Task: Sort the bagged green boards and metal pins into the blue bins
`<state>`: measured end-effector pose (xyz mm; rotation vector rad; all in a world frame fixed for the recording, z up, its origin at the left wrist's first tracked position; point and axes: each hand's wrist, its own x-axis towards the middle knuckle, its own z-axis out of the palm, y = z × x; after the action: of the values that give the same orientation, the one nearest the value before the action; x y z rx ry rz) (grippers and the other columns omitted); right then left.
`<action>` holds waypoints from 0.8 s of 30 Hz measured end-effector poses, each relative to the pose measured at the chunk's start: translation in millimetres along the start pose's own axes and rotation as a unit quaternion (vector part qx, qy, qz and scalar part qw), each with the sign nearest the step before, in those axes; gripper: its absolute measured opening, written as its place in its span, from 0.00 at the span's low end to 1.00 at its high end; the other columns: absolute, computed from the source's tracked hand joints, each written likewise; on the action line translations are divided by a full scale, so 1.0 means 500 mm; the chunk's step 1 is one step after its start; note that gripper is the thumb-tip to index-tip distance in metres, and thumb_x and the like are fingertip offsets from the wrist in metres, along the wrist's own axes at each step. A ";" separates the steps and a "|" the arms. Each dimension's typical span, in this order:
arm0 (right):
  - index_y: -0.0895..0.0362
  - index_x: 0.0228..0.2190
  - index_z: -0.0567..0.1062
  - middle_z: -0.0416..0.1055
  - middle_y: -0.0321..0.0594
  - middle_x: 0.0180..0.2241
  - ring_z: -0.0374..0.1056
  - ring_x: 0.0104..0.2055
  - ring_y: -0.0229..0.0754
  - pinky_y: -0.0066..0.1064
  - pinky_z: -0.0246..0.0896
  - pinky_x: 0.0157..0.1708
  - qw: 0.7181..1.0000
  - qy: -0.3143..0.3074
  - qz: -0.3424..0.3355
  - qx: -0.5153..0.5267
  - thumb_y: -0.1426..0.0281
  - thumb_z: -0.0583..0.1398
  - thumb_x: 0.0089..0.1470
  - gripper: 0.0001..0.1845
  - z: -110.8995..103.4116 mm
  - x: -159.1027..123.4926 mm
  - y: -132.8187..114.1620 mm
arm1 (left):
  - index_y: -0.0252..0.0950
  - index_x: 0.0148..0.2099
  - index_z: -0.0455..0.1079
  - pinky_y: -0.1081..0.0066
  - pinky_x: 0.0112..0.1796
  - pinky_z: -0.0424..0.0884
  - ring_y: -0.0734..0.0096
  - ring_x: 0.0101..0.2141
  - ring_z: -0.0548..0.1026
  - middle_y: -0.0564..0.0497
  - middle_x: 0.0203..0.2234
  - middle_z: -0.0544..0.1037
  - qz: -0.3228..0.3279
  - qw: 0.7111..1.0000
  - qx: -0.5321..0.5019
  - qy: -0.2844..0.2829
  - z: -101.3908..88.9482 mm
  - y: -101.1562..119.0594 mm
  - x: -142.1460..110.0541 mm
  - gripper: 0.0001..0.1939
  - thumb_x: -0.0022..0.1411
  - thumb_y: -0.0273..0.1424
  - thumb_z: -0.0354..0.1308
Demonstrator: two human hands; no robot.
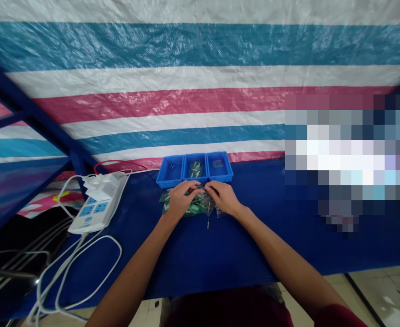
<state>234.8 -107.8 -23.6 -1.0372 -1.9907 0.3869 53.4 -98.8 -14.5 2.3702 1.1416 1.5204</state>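
Note:
Both my hands rest on a small heap of green circuit boards (193, 209) in clear bags on the blue table (220, 254). My left hand (182, 198) has its fingers curled and pinched on a part in the heap. My right hand (223, 196) meets it from the right, fingers pinched too. What the fingertips hold is too small to name. A thin metal pin (208, 223) lies just in front of the heap. Three small blue bins (195, 169) stand in a row right behind my hands, each with a few small parts inside.
A white power strip (96, 209) with plugged adapters lies at the left, its white cables (84, 268) looping toward the table's front edge. A red cable (118, 163) runs behind it. A striped tarp (200, 91) hangs at the back. A blue frame bar (32, 113) slants at left.

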 end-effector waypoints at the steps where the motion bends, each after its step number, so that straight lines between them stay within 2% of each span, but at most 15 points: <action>1: 0.56 0.36 0.73 0.74 0.40 0.33 0.69 0.32 0.38 0.28 0.60 0.35 1.000 0.007 -0.001 0.003 0.64 0.49 0.64 0.15 0.000 0.000 0.000 | 0.36 0.38 0.74 0.72 0.31 0.71 0.74 0.24 0.72 0.53 0.23 0.76 0.000 1.000 0.002 0.001 0.000 -0.001 0.000 0.13 0.59 0.41 0.61; 8: 0.56 0.34 0.73 0.73 0.39 0.29 0.69 0.29 0.38 0.28 0.60 0.34 0.998 0.051 0.028 0.007 0.62 0.49 0.64 0.16 -0.003 0.000 0.001 | 0.36 0.32 0.74 0.72 0.31 0.71 0.73 0.25 0.73 0.51 0.23 0.77 0.001 1.000 0.021 0.000 -0.002 -0.002 0.004 0.11 0.62 0.37 0.58; 16: 0.56 0.30 0.72 0.71 0.37 0.24 0.66 0.25 0.37 0.27 0.57 0.29 0.998 0.047 0.038 -0.008 0.61 0.49 0.63 0.17 -0.004 0.000 0.000 | 0.37 0.37 0.77 0.68 0.37 0.74 0.69 0.33 0.77 0.49 0.31 0.80 0.006 1.000 -0.020 0.010 -0.004 0.001 0.004 0.09 0.64 0.33 0.56; 24: 0.56 0.31 0.73 0.72 0.37 0.25 0.67 0.26 0.37 0.27 0.57 0.30 0.999 0.038 0.032 -0.020 0.61 0.49 0.64 0.18 -0.001 0.001 0.000 | 0.37 0.39 0.77 0.71 0.34 0.73 0.71 0.31 0.77 0.49 0.31 0.80 0.010 0.999 -0.034 0.018 -0.011 0.015 0.009 0.08 0.63 0.30 0.57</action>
<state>234.9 -107.5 -23.3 -1.1262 -1.9079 0.3368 53.6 -103.1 -5.0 2.3255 1.0593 1.5874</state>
